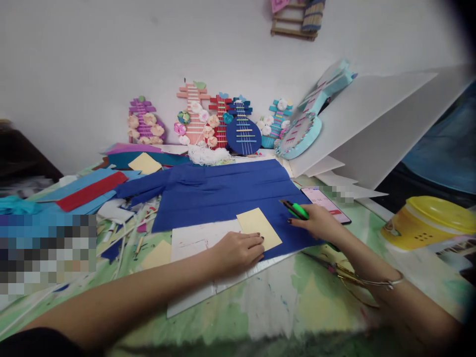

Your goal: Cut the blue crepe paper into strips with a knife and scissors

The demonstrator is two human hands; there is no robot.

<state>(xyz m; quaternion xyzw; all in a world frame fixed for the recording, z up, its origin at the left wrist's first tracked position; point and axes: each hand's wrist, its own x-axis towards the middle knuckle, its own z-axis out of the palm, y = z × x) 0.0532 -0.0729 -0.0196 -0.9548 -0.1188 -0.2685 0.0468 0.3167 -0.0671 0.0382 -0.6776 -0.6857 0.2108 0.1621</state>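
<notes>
My left hand point(238, 255) lies flat, its fingers pressing on a pale yellow paper piece point(266, 230). Under that paper are a large sheet of dark blue paper point(223, 198) and a white board point(193, 292). Over the right part of the blue sheet, my right hand point(320, 223) is closed around a green-and-black utility knife point(298, 210). The knife's tip points up and left, apart from the yellow paper. Beneath my right forearm lie gold-handled scissors point(347, 272).
A phone point(334, 210) lies beyond my right hand; a yellow tub point(427, 223) stands at the right. Paper strips, including a red one point(92, 191), and scraps litter the left. Several decorated paper instruments, one dark blue point(243, 134), lean at the wall. Large white sheets point(357, 109) stand back right.
</notes>
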